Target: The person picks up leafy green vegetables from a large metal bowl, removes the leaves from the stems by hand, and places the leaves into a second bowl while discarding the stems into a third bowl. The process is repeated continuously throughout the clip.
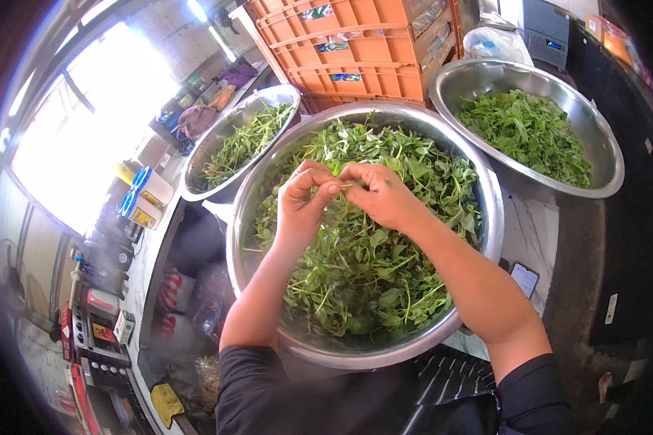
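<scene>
A large steel bowl (359, 359) full of leafy green stems (381, 272) is right before me. Over its upper middle my left hand (307, 196) and my right hand (378, 193) meet at the fingertips, both pinching a pale green stem (345, 185). A bit of leaf clings to the back of my right hand. In the steel bowl at the upper right (612, 157) lies a heap of loose green leaves (528, 130). The smaller steel bowl at the upper left (188, 187) holds thin stems with few leaves (245, 141).
Stacked orange plastic crates (353, 49) stand behind the large bowl. A smartphone (524, 280) lies on the marble-patterned surface at the right. Along the left counter are tubs with blue lids (141, 209), bags and a yellow cloth (166, 403). A stove (109, 375) is at the lower left.
</scene>
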The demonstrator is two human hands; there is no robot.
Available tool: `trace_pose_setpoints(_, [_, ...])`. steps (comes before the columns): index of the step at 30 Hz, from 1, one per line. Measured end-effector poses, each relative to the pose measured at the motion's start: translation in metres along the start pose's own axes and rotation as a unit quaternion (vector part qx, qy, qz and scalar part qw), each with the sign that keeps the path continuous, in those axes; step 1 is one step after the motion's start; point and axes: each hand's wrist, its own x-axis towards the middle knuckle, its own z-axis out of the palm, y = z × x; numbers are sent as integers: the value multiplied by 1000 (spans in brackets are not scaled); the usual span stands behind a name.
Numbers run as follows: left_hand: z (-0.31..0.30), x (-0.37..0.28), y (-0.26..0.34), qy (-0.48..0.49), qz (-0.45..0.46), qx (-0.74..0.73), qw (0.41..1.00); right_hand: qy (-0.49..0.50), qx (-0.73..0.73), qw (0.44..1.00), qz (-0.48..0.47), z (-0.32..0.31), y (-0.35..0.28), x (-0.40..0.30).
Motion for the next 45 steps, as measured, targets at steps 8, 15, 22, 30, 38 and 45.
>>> trace_pose_setpoints(8, [-3, -1, 14, 115, -34, -49, 992, 100, 217, 963, 127, -15, 11, 6])
trace_pose_setpoints(15, [-6, 1, 6, 147, -60, -93, 983, 44, 85, 992, -84, 7, -5, 1])
trace_pose_setpoints(22, [-4, 1, 4, 177, -67, -172, 967, -86, 106, 991, 5, 5, -14, -4])
trace_pose_setpoints(30, [8, -7, 17, 146, 35, 1, 989, -44, 16, 998, -29, -5, -11, -2])
trace_pose_setpoints(38, [7, -28, 73, 56, 369, 185, 909, 424, 112, 888, -138, -87, 2, 28])
trace_pose_setpoints(45, [11, -13, 86, -3, 438, 226, 870, 390, -596, 701, -23, -290, 27, -34])
